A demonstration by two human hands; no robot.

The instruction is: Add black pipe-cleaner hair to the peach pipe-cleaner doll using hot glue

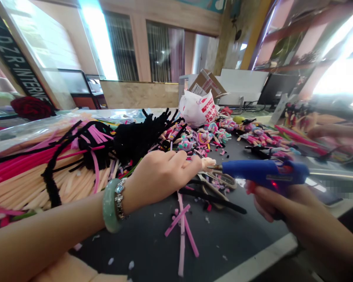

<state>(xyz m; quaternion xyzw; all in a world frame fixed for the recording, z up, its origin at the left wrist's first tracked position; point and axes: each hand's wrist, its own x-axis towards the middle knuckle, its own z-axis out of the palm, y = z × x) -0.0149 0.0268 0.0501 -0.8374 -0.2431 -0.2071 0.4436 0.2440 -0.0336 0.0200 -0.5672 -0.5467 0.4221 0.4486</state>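
A small doll (208, 163) is pinched in the fingertips of the left hand (161, 176), held out from the heaped pipe cleaners (32, 188) on the table (153, 250) and close to the nozzle of a blue glue gun (261, 171), whose handle the right hand (285, 203) grips.

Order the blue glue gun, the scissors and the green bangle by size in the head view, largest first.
Blue hot glue gun: largest. Then scissors and green bangle: unsure, scissors partly hidden, bangle nearer the camera.
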